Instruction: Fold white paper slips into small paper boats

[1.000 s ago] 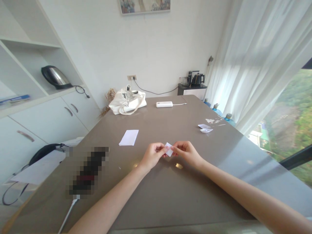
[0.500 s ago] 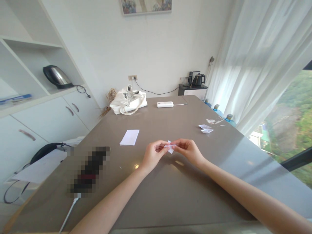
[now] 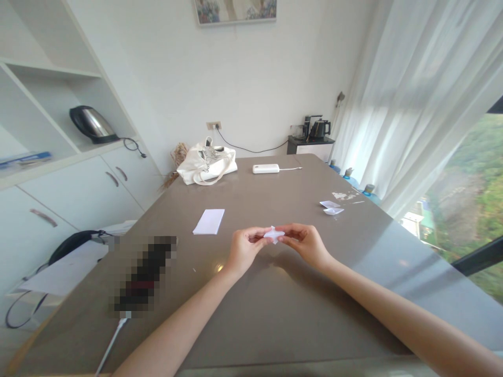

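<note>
A small folded piece of white paper (image 3: 274, 235) is held above the table between my two hands. My left hand (image 3: 247, 246) pinches its left side between thumb and fingers. On the other side, my right hand (image 3: 304, 243) grips the right edge in the same way. The fingertips hide part of the paper's folds. To the left lies a stack of white paper sheets (image 3: 209, 221), flat on the table. Two folded white paper pieces (image 3: 333, 211) rest on the table to the right, beyond my right hand.
The brown table (image 3: 251, 314) bears a white bag (image 3: 208, 162), a white power bank (image 3: 265, 168) with a short cable, and paper scraps (image 3: 344, 196). A blurred-out dark object (image 3: 145, 275) with a white cable (image 3: 112, 345) lies at left. Curtains (image 3: 393, 104) hang at right.
The folded paper between my fingertips has tilted and opened out, showing a wider, pointed shape. Both hands stay in nearly the same place.
</note>
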A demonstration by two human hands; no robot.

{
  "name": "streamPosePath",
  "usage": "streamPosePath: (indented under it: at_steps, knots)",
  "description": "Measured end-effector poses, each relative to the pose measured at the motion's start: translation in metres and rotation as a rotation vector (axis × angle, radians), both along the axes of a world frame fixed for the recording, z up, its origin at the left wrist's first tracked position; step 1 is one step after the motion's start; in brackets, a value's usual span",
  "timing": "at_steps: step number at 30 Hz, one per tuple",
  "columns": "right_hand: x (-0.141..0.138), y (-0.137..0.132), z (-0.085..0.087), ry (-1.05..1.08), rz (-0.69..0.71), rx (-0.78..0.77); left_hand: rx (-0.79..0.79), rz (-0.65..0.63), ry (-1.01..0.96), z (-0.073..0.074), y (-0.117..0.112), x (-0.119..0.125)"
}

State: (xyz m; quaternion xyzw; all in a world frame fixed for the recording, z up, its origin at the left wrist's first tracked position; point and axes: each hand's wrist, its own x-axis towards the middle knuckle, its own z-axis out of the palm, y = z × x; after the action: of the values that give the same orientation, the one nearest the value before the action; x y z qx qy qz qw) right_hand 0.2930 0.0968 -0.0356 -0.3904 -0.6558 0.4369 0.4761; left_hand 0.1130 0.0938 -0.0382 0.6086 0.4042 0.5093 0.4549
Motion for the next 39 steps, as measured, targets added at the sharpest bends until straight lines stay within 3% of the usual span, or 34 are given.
streamPosePath:
  at_steps: [9, 15, 22, 29, 39]
  knots:
    - [0.0026, -0.0018, 0.0004, -0.239, -0.17, 0.239, 0.14, 0.063, 0.127, 0.0015, -0.004, 0.0007]
    - [0.0022, -0.0034, 0.0042, -0.337, -0.194, 0.335, 0.189, 0.09, 0.214, 0.0031, -0.0041, 0.001]
    - [-0.0007, -0.0026, -0.001, -0.24, -0.202, 0.194, 0.08, 0.101, 0.192, 0.0058, -0.0029, 0.0038]
    - [-0.003, -0.0006, -0.0034, -0.097, -0.06, 0.007, 0.012, 0.017, 0.082, 0.0035, -0.0017, 0.0032]
    - [-0.0036, -0.0024, -0.0017, -0.055, -0.039, -0.031, -0.129, -0.057, -0.001, 0.0056, 0.0015, 0.0033]
